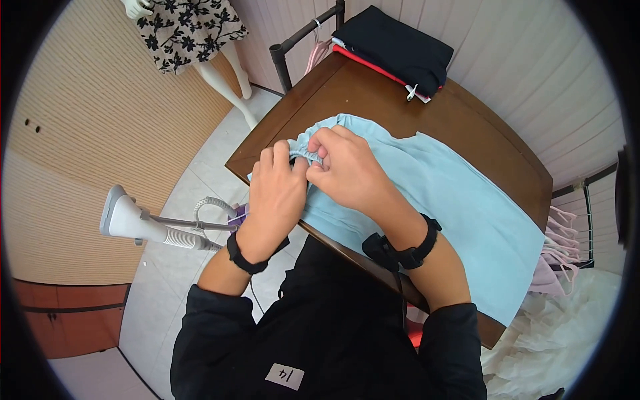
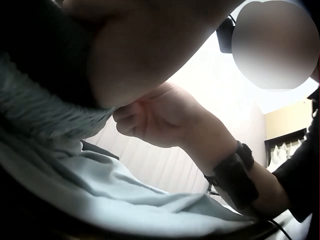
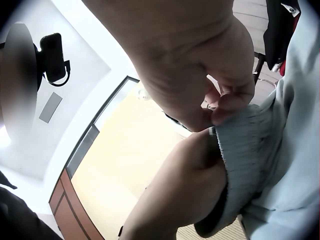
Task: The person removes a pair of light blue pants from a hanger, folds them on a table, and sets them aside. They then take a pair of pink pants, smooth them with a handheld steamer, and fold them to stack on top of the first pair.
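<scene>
A light blue garment [image 1: 460,207] with a gathered elastic waistband [image 3: 242,155] lies spread over the brown table. Its waistband end is bunched up at the near left edge, between both hands. My right hand [image 1: 350,170] pinches the waistband's edge between thumb and bent fingers. Close beside it, my left hand [image 1: 273,190] grips the same band, fingers bent over it and partly inside the opening. In the right wrist view the left hand's fingertips are hidden behind the band. A dark strip shows along the inside of the waistband there.
Folded black and red clothes [image 1: 393,53] with a tag sit at the table's [image 1: 497,140] far end. A garment steamer head [image 1: 133,217] stands at the left. Beyond are a mannequin [image 1: 220,80] and a dark rail [image 1: 307,30]; pink hangers [image 1: 563,240] hang at the right.
</scene>
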`<action>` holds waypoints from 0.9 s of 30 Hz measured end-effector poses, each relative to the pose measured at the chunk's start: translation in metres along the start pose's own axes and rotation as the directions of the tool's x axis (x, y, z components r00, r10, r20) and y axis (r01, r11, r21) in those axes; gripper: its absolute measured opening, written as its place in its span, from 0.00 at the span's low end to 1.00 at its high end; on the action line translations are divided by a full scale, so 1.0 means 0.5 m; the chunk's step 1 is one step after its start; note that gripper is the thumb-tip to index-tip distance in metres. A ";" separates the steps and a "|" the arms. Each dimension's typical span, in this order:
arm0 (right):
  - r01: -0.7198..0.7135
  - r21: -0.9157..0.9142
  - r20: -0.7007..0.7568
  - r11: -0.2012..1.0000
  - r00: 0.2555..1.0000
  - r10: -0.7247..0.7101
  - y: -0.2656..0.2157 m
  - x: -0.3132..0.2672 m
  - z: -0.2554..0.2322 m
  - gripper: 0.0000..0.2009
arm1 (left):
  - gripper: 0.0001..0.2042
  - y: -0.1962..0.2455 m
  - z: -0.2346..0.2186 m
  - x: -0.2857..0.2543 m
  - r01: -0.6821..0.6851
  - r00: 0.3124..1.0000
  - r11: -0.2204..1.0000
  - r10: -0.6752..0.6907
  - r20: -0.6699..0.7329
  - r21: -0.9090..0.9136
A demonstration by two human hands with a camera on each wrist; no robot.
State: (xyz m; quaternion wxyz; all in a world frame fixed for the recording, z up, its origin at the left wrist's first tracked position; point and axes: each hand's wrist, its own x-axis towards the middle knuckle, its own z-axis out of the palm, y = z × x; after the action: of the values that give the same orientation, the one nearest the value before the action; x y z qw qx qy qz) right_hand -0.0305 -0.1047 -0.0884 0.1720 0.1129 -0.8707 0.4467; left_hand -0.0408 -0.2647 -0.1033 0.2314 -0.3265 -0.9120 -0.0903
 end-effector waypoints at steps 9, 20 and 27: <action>-0.076 0.159 0.055 0.984 0.996 0.068 0.008 0.017 -0.035 0.10 | 0.16 -0.017 -0.048 -0.001 0.031 0.999 0.880 -0.017 0.033 -0.473; -0.147 0.327 0.117 0.933 0.987 0.115 0.049 0.020 -0.002 0.11 | 0.17 -0.017 -0.005 -0.047 0.101 0.992 0.940 -0.120 -0.038 -0.327; -0.247 0.259 0.169 0.934 0.963 0.208 0.076 0.021 0.009 0.15 | 0.14 -0.009 -0.001 -0.048 0.068 0.988 0.908 -0.119 -0.099 -0.413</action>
State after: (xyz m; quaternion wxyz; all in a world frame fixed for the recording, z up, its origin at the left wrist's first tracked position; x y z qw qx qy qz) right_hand -0.0543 -0.0871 -0.1149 0.0404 0.0648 -0.8165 0.5723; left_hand -0.0272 -0.2816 -0.1144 0.2087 -0.3176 -0.8717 -0.3093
